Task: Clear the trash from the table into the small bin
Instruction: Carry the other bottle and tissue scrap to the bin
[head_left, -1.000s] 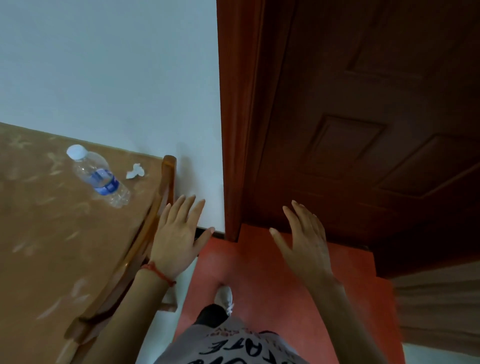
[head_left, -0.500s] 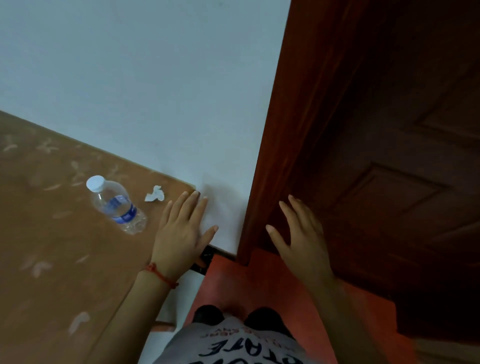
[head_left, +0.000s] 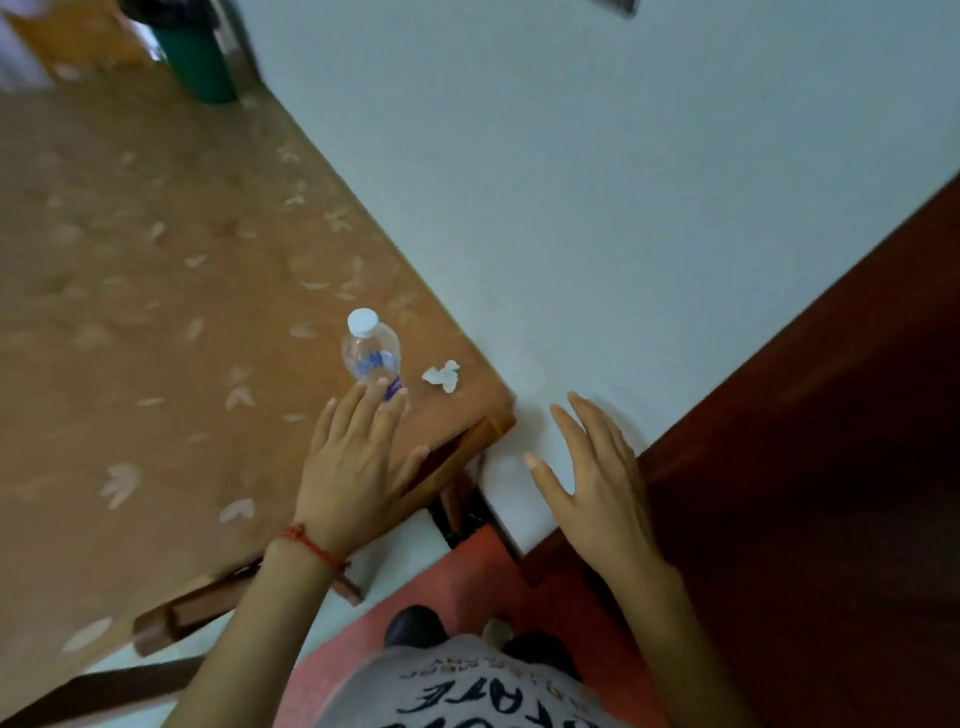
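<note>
A clear plastic bottle (head_left: 370, 351) with a white cap and blue label stands near the table's right corner. A crumpled white tissue (head_left: 442, 375) lies just right of it. My left hand (head_left: 358, 462) is spread flat over the table edge, its fingertips in front of the bottle's base, holding nothing. My right hand (head_left: 597, 478) hovers with straight fingers off the table, in front of the white wall. A dark green bin (head_left: 200, 60) stands at the table's far end, top left.
The table (head_left: 156, 322) wears a brown cloth with pale leaf prints and has a wooden rim. A white wall runs along its right side. A dark red door (head_left: 810, 415) fills the right. Orange-red floor lies under my feet.
The view has swung left, so more of the table and the green bin show. My left hand has come forward to the bottle. My right hand has shifted from the door to the wall.
</note>
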